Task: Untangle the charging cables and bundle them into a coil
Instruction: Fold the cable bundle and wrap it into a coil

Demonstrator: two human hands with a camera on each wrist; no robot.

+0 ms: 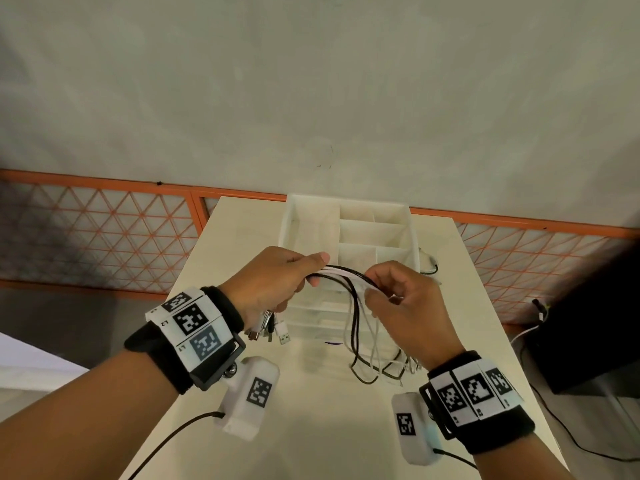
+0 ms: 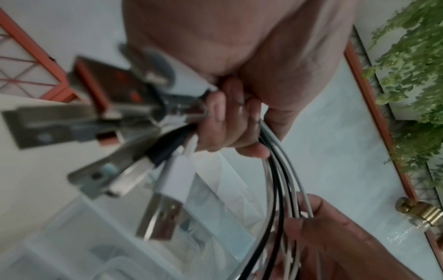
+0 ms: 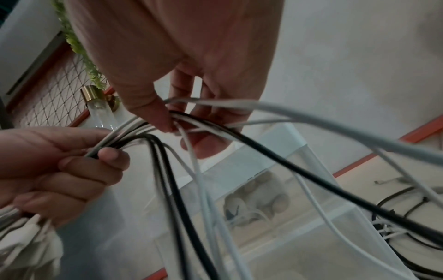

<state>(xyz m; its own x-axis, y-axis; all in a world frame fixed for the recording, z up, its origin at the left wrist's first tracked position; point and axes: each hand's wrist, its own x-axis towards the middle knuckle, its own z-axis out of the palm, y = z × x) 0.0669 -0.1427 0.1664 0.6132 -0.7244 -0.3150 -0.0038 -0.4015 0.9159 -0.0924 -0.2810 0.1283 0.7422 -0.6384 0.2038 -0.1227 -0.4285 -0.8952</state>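
Observation:
Several black and white charging cables (image 1: 346,275) run between my two hands above the table. My left hand (image 1: 277,282) grips the bunch near its plug ends, fingers curled round it. The USB plugs (image 1: 273,332) stick out below that fist and show large and blurred in the left wrist view as plugs (image 2: 120,136). My right hand (image 1: 394,299) pinches the same cables (image 3: 215,128) between thumb and fingers a short way along. Past the right hand the loose cable lengths (image 1: 374,358) hang down in loops to the table. The left hand (image 3: 59,170) also shows in the right wrist view.
A translucent white drawer organizer (image 1: 346,237) with open top compartments stands on the white table (image 1: 311,427) just behind my hands. More cable (image 1: 429,268) lies to its right. An orange mesh railing (image 1: 104,233) runs behind the table. A dark box (image 1: 588,341) sits at right.

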